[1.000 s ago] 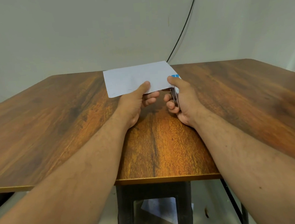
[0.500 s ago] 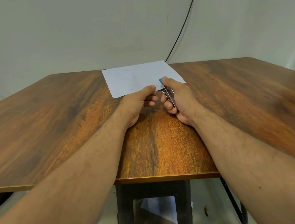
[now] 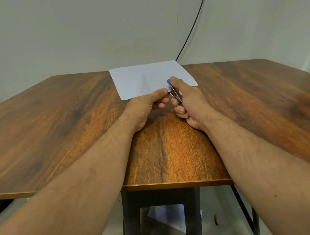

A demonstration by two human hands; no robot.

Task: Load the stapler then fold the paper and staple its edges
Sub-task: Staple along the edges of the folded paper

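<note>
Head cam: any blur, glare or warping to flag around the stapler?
Head view: wide-angle bowing curves the table edges; soft, even light, no glare; faint shadow under the hands; the stapler in the right hand is small and slightly smeared, the paper sharp enough.

Probably a makeshift recording room: wooden table (image 3: 58,135), plain grey backdrop (image 3: 68,31), loose black cable (image 3: 194,23).

The right hand (image 3: 190,103) hides most of the stapler (image 3: 174,95).
</note>
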